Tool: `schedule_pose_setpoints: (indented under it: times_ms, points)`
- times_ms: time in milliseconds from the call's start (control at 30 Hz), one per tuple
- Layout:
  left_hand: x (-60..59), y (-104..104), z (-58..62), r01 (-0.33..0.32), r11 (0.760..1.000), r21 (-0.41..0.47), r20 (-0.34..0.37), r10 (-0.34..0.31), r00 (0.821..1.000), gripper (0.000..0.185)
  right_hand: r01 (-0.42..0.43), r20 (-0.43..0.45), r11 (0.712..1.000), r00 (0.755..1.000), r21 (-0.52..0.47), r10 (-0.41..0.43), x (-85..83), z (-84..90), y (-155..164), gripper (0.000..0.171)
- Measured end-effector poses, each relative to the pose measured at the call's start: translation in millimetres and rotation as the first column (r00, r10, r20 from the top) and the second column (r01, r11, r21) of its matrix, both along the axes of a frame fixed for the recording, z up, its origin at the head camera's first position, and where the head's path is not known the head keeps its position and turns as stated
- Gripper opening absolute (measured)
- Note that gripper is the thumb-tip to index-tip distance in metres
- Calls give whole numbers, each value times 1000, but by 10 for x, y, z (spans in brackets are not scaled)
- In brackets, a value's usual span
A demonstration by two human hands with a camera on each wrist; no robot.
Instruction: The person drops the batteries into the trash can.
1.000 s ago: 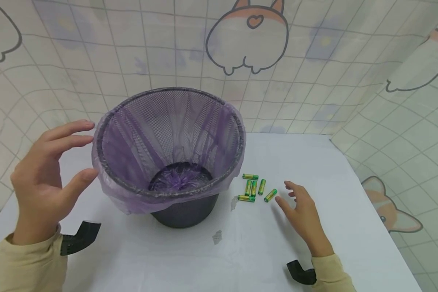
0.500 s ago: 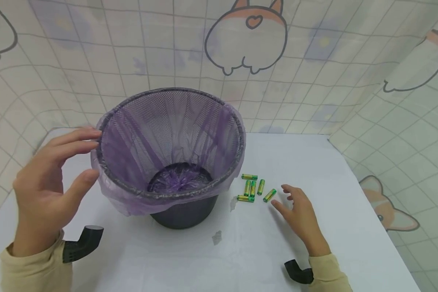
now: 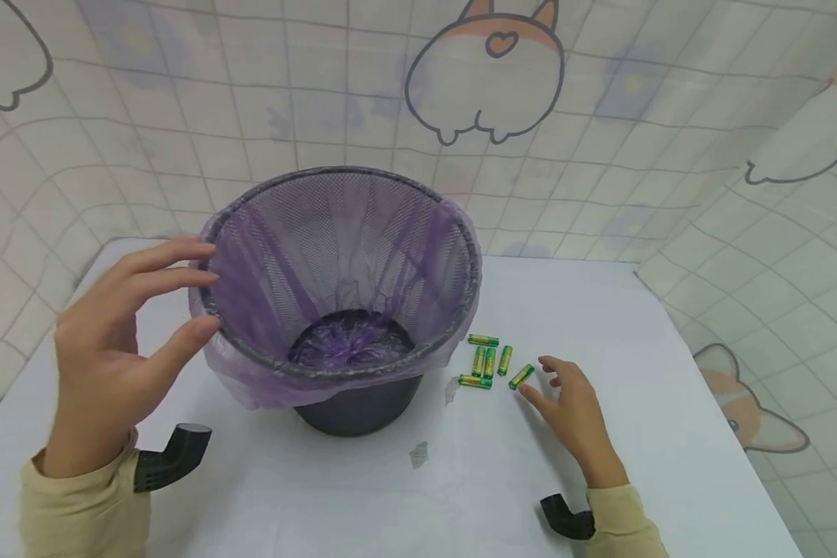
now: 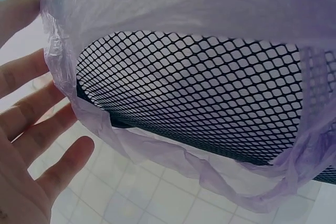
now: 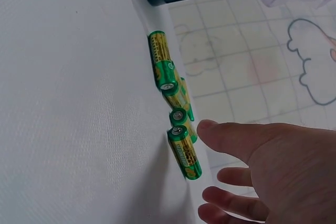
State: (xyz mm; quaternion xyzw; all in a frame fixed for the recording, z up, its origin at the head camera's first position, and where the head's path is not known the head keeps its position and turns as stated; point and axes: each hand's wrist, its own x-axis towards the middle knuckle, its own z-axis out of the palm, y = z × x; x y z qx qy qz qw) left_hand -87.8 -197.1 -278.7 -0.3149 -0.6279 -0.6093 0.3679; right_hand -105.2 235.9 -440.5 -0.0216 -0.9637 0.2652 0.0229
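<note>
A dark mesh wastebasket (image 3: 363, 407) stands left of centre, lined with a purple plastic bag (image 3: 279, 385) folded over its rim. My left hand (image 3: 115, 353) is at the basket's left side, its fingertips at the rim and thumb apart from the fingers; the left wrist view shows the fingers (image 4: 26, 72) beside the bag's folded edge. To the right of the basket lie several green-and-gold batteries (image 3: 489, 363). Nearest my right hand (image 3: 575, 415) is a slanted battery (image 3: 521, 377). The right fingers are loosely bent with nothing between them, and the thumb (image 5: 226, 135) is close to that battery.
Everything stands on a white table (image 3: 502, 480). Small grey patches (image 3: 418, 455) mark its surface in front of the basket. Behind and to the right hangs a tile-patterned curtain (image 3: 363, 101) with cartoon dogs. A black curved piece (image 3: 174, 457) sits at each wrist.
My left hand has come to the right, until its fingertips overlap the basket's rim. The right hand has shifted slightly left, nearer the slanted battery. The batteries stay where they lie.
</note>
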Motion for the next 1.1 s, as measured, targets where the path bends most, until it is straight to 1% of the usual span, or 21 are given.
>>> schedule_pose_setpoints:
  times_ms: [133, 233, 533, 700, 800, 933, 1100]
  points:
    - [-4, 1, -22, -90, 994, -65, 4, 90, 996, 25, 6, 7, 1000, 1000, -6, -6, -12, -27, 0, 55]
    - [-1, -10, -35, -140, 985, -99, 6, 141, 990, 24, 10, 11, 1000, 1000, -19, -10, -21, -63, -2, 55]
    - [9, -34, -44, -117, 989, -89, 32, 120, 992, 21, 5, 7, 1000, 1000, -28, -5, -38, -103, -43, 53]
    - [11, -56, -55, -91, 993, -72, 43, 94, 995, 22, -4, 13, 999, 1000, -36, 4, -45, -103, -54, 55]
    - [11, -72, -65, -87, 993, -77, 54, 91, 994, 23, -7, 18, 999, 1000, -41, 7, -50, -99, -57, 56]
    - [14, -92, -79, -95, 990, -102, 74, 103, 992, 23, -9, 22, 999, 1000, -43, 10, -61, -99, -56, 57]
    - [15, -95, -86, -87, 990, -112, 86, 97, 992, 24, -4, 19, 999, 1000, -36, 5, -78, -117, -50, 57]
